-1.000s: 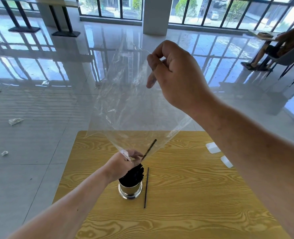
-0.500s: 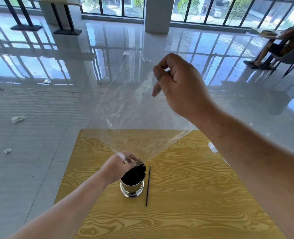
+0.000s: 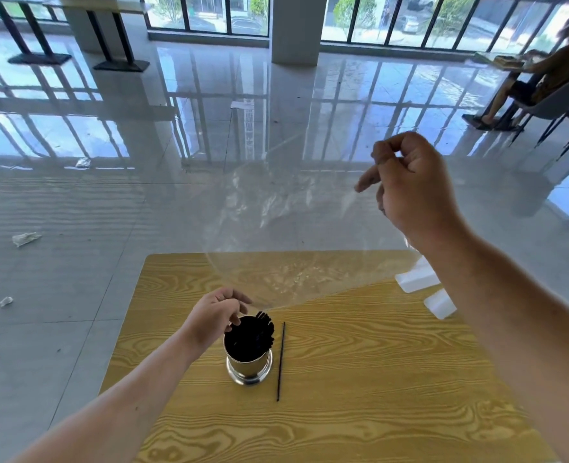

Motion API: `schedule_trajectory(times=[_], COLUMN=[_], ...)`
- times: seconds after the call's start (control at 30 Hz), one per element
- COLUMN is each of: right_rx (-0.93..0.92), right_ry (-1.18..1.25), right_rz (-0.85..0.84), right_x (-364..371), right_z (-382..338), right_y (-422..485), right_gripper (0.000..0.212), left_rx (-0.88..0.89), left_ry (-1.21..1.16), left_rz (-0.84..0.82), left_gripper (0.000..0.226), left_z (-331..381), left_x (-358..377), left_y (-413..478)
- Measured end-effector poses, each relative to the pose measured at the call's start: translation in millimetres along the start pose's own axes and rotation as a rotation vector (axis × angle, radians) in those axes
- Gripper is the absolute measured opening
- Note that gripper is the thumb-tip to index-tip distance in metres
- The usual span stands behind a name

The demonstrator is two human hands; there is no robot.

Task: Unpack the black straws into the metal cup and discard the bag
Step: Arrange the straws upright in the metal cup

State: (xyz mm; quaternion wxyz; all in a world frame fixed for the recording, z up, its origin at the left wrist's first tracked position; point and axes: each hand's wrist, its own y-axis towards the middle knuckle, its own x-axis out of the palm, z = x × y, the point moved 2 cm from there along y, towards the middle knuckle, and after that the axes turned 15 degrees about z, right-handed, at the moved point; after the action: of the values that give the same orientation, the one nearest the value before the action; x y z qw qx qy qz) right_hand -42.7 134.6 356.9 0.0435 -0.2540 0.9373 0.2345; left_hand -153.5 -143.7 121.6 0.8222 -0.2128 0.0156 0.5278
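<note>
No text you can read here.
You get no legible print, label, brand or number on the clear bag [image 3: 276, 228], the metal cup [image 3: 249, 369] or the white pieces [image 3: 416, 279] on the table [image 3: 376, 379]; the far paper scrap [image 3: 241, 104] is too small to read.

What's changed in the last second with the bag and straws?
A straw slid from the clear plastic bag to join the black straws in the metal cup. The left hand seems to have let go of the bag and sits at the cup's rim. The right hand, still pinching the bag, swung it right and lower. Unchanged: one loose straw on the wooden table beside the cup.
</note>
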Motion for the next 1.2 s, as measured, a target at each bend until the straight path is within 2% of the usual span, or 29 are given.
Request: schedule_trajectory(times=[0.27, 0.43, 0.57, 0.73, 1.0, 1.2], right_rx=[0.211, 0.321, 0.402, 0.488, 0.699, 0.985], right_ry=[0.110, 0.142, 0.131, 0.070, -0.003, 0.046], right_rz=[0.166, 0.257, 0.245, 0.217, 0.122, 0.147], right_x=[-47.6, -75.0, -91.3, -116.4, -152.4, -176.4], right_z=[66.1, 106.4, 135.9, 171.2, 239.5, 285.7], right_y=[-0.5, -10.3, -25.5, -39.8, -69.2, -111.5], right_gripper=[0.017, 0.019, 0.017, 0.010, 0.003, 0.007], left_rx=[0.018, 0.107, 0.190, 0.176, 0.083, 0.132], left_ry=[0.016, 0.127, 0.212, 0.275, 0.179, 0.267], left_rz=[0.020, 0.086, 0.168, 0.266, 0.289, 0.225], left_gripper=[0.031, 0.010, 0.011, 0.011, 0.007, 0.005], left_z=[6.1, 6.3, 9.0, 15.2, 29.7, 37.3], left_x=[16.4, 35.7, 52.6, 65.4, 94.5, 128.5], left_y=[2.5, 9.7, 16.3, 26.9, 52.2, 66.5])
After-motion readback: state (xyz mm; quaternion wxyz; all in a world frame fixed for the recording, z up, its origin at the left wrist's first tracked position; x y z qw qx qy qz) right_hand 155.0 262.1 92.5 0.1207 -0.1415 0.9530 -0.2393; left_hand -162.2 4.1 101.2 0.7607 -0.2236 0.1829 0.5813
